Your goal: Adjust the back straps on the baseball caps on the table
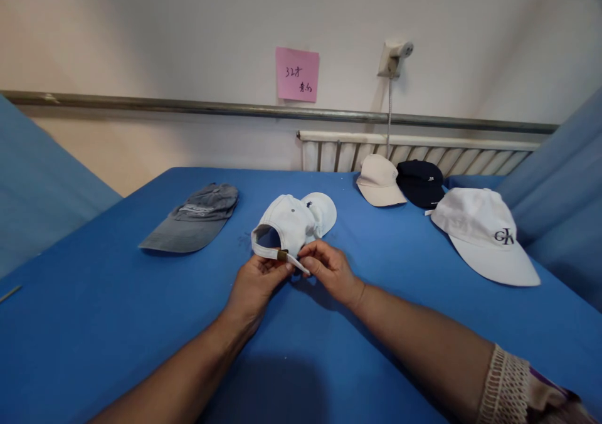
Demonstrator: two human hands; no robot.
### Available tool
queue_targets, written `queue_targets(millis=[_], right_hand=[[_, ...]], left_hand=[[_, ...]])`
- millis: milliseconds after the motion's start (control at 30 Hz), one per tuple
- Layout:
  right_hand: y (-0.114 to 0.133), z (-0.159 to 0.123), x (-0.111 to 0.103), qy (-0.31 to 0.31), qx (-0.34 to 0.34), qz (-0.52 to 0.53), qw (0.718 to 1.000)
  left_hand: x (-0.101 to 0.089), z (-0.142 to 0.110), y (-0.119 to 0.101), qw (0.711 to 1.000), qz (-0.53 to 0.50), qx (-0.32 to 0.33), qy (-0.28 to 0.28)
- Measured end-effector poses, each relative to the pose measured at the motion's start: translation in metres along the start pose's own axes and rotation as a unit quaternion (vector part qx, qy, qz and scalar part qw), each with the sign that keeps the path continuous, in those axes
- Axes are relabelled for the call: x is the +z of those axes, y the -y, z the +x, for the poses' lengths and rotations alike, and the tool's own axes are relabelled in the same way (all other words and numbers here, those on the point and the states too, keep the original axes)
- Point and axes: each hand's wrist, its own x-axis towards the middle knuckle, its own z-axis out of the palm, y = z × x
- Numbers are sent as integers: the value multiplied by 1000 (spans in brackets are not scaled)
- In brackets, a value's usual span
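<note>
A pale, nearly white baseball cap (285, 217) with a small dark emblem lies in the middle of the blue surface, its brim pointing away to the right and its back opening facing me. Its adjuster strap (268, 252) runs through a brass-coloured buckle (282, 256), with the strap's loose end sticking out to the right. My left hand (256, 286) is closed on the strap near the buckle, thumb on top. Fingers of my right hand (332, 270) pinch at the strap's free end. The fingertips of both hands are partly hidden by the strap.
A grey cap (200, 217) lies at left. To the right are a beige cap (379, 179), a black cap (420, 182) and a larger white cap (484, 229). Behind the blue-covered table (141, 323) are a radiator (329, 154) and a metal rail (211, 106). Blue curtains (42, 185) hang at both sides.
</note>
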Motion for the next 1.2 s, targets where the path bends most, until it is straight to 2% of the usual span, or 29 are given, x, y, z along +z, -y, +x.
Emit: queue_targets(millis=[300,500,633,800,1033,1200], right_hand=[[9,-5,-3,41,-58,-9,997],[4,-3,2,-36,-66,-154,985],[3,-2,4,-56,-65,-166,982],[11,-5,3,-46,-116,-170,978],[14,-8,2,-68,-151,-167,972],[19,-12,3,-33,-177,-187,966]], left_hand=[[-1,3,6,997,70,13,-25],[-2,3,10,998,63,13,-24],[1,1,9,998,49,3,-27],[6,-2,7,999,-30,-19,-26],[5,-9,2,992,-115,-54,15],[8,-16,-1,991,-105,-56,56]])
